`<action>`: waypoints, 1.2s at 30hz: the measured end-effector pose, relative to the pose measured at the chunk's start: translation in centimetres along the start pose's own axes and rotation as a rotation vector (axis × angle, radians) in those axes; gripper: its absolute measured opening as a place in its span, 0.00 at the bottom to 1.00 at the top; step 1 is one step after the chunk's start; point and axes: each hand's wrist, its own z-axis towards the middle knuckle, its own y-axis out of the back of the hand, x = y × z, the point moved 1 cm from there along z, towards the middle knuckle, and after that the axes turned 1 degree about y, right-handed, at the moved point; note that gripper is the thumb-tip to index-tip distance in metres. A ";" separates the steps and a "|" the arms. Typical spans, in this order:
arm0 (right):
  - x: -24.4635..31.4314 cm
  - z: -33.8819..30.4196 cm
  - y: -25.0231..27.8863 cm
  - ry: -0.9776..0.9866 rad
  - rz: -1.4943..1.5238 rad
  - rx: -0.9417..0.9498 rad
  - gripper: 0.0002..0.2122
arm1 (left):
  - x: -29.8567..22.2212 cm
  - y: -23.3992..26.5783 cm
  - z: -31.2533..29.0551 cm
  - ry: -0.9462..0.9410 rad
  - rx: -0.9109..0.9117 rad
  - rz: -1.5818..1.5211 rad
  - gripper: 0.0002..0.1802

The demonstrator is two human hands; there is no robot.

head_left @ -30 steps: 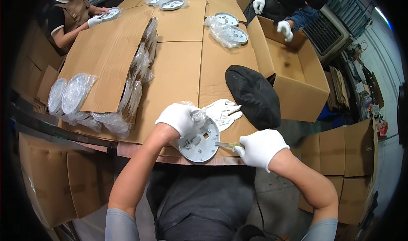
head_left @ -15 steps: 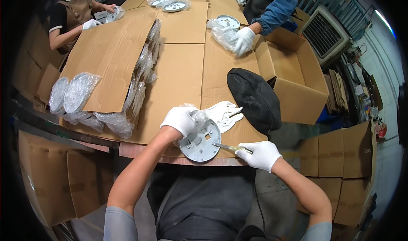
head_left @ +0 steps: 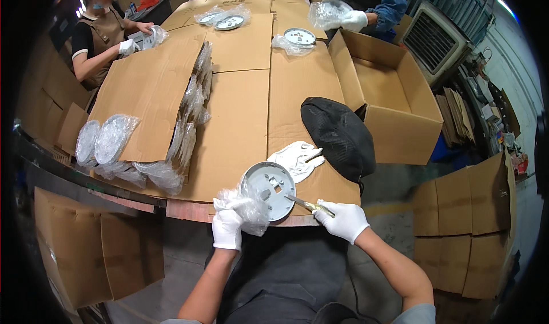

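Observation:
At the table's near edge lies a round grey plastic disc-shaped housing, its inner side with small posts and a square opening facing up. My gloved left hand is closed on crumpled bubble wrap that covers the housing's left edge. Whether those fingers also grip the rim is hidden. In my gloved right hand is a narrow bladed tool with a yellowish handle. Its metal tip reaches the housing's right rim. A loose white glove lies just beyond the housing.
A black mesh bag sits right of the glove, beside an open cardboard box. Bubble-wrapped discs stack under cardboard at left. More grey discs lie farther back. Two co-workers stand across the table, one holding bubble wrap.
My left hand has moved from the housing's upper left down to its lower left, bringing the bubble wrap along. The housing's orientation has changed. The right co-worker has lifted bubble wrap away.

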 end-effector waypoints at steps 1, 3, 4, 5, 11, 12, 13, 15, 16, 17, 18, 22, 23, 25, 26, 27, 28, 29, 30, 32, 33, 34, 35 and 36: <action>-0.1 0.0 0.0 -0.001 -0.001 0.001 0.20 | -0.2 -0.1 -0.6 0.104 0.016 0.240 0.19; -0.3 -0.2 0.2 -0.031 0.001 0.005 0.20 | -1.6 -2.2 -1.2 0.002 -0.019 0.392 0.20; -0.2 -0.1 0.1 -0.027 0.003 0.004 0.20 | -2.4 -3.2 -1.4 -0.109 -0.067 0.549 0.20; -0.1 -0.1 0.0 -0.022 0.004 0.002 0.20 | -2.0 -4.0 -1.4 -0.112 -0.069 0.551 0.20; 1.1 -0.5 1.6 0.035 -0.008 0.019 0.21 | -3.7 -4.4 1.6 -0.568 -0.054 0.648 0.32; 0.8 -1.0 2.7 0.042 -0.037 0.035 0.21 | -6.1 -5.4 1.3 -0.468 0.056 0.728 0.33; 1.1 -1.1 3.9 0.114 -0.068 0.005 0.20 | -8.0 -5.5 1.5 -0.448 0.112 0.880 0.32; 2.7 -0.6 6.7 0.127 -0.194 0.032 0.18 | -10.3 -5.3 3.2 -0.388 0.269 1.077 0.30; 3.1 -0.1 7.6 0.157 -0.254 0.021 0.15 | -11.4 -5.8 3.6 -0.397 0.307 1.165 0.28; 3.4 0.4 8.1 0.175 -0.290 0.039 0.15 | -12.2 -6.3 4.0 -0.404 0.347 1.251 0.27; 3.6 1.1 8.6 0.183 -0.318 0.065 0.15 | -12.3 -6.6 4.8 -0.375 0.396 1.296 0.24; 5.2 3.2 9.4 0.179 -0.372 0.178 0.15 | -12.5 -7.5 6.0 -0.428 0.525 1.353 0.20; 5.6 3.7 9.4 0.168 -0.401 0.229 0.15 | -12.7 -7.7 6.1 -0.424 0.524 1.352 0.20; 5.9 4.4 9.6 0.152 -0.417 0.253 0.15 | -13.0 -8.4 6.1 -0.409 0.561 1.417 0.17; 5.8 4.7 9.4 0.166 -0.420 0.231 0.15 | -13.0 -8.7 6.1 -0.408 0.561 1.413 0.17; 5.9 5.0 9.2 0.185 -0.418 0.208 0.14 | -12.9 -8.9 6.3 -0.392 0.573 1.440 0.16; 6.0 5.4 9.0 0.188 -0.416 0.211 0.14 | -12.8 -9.0 6.4 -0.375 0.587 1.467 0.16; 6.1 5.7 8.8 0.180 -0.444 0.241 0.14 | -12.6 -9.0 6.6 -0.371 0.586 1.469 0.16; 6.3 6.0 8.9 0.170 -0.474 0.272 0.14 | -12.7 -9.1 6.7 -0.379 0.587 1.463 0.15; 7.0 6.2 9.0 0.176 -0.493 0.283 0.14 | -12.6 -9.1 7.2 -0.384 0.592 1.456 0.15; 7.0 6.2 9.1 0.179 -0.512 0.290 0.14 | -12.4 -9.2 7.5 -0.392 0.603 1.450 0.16; 6.9 6.4 9.0 0.175 -0.511 0.294 0.14 | -12.2 -9.2 7.9 -0.400 0.613 1.443 0.16; 6.8 6.7 9.0 0.169 -0.505 0.311 0.14 | -11.6 -8.8 8.4 -0.398 0.620 1.441 0.16; 6.9 6.8 9.1 0.171 -0.497 0.324 0.14 | -11.0 -7.8 8.9 -0.419 0.610 1.363 0.17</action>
